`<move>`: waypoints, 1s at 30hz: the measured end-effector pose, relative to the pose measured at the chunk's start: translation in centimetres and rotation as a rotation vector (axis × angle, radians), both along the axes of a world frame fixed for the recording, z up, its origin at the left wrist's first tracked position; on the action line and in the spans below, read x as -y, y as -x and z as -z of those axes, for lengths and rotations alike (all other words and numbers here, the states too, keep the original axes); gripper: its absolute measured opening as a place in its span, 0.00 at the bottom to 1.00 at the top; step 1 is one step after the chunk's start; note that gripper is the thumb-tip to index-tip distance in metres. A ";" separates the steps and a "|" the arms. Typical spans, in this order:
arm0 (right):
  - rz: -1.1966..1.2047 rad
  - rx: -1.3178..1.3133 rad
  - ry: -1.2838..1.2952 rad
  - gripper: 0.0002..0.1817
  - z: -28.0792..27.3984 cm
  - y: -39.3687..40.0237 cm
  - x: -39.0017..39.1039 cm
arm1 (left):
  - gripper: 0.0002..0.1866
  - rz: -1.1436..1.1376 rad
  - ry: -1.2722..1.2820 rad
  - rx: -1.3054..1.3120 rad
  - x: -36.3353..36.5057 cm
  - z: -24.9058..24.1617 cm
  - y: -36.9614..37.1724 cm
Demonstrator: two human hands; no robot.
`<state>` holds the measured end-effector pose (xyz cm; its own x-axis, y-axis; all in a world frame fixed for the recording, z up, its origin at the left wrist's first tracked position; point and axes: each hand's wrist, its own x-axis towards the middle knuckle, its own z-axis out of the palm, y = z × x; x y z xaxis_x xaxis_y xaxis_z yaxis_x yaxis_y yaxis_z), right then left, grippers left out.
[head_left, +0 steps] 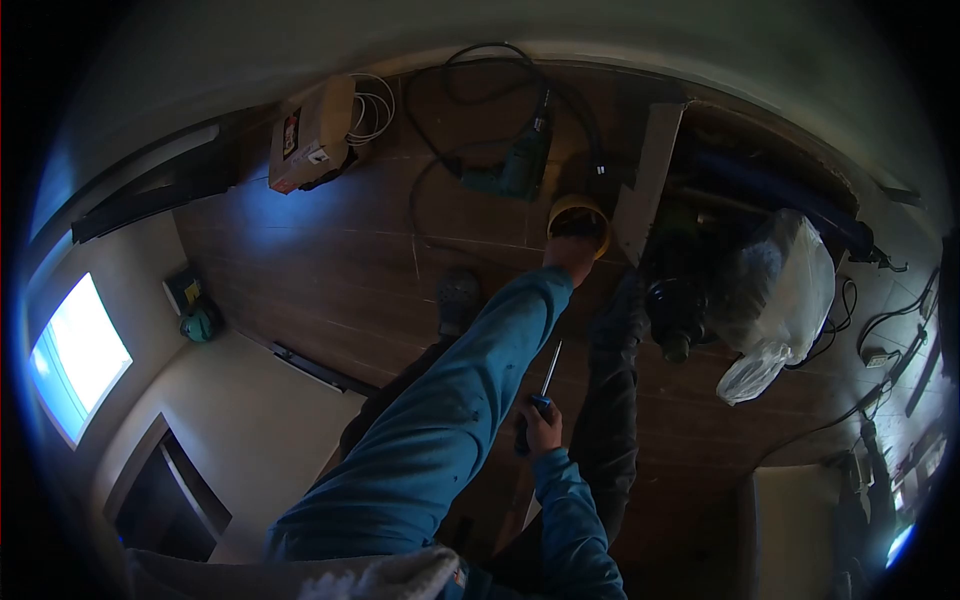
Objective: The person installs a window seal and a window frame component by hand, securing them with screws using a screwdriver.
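Observation:
My left hand (572,254) reaches out to a round yellow container (603,228) on the wooden floor, with its fingers inside the rim. What those fingers hold, if anything, is hidden in shadow. Closer to my body, my right hand (543,428) is closed around the dark blue handle of a screwdriver (551,368), whose metal shaft points up and away from me. A green corded drill (512,168) lies on the floor just beyond the yellow container.
A cardboard box (318,135) with coiled white cable stands at the back left. A pale board (652,170) stands right of the container. Beside it are dark bottle-like items and a plastic bag (783,290). Black cable loops behind the drill. A green object (199,322) sits far left.

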<state>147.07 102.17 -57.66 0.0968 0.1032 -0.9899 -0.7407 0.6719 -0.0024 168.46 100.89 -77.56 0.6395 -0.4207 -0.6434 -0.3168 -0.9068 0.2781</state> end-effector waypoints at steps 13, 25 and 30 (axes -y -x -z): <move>0.053 0.021 0.029 0.07 0.3 0.7 -0.4 | 0.11 -0.464 0.564 -0.291 -2.5 0.8 -0.5; 0.052 0.049 0.035 0.07 0.4 0.9 -0.4 | 0.13 -0.545 0.515 -0.541 -2.5 -2.2 -5.6; 0.023 0.054 0.068 0.06 0.9 1.6 -0.7 | 0.19 0.311 -0.010 -0.263 0.5 1.4 -4.4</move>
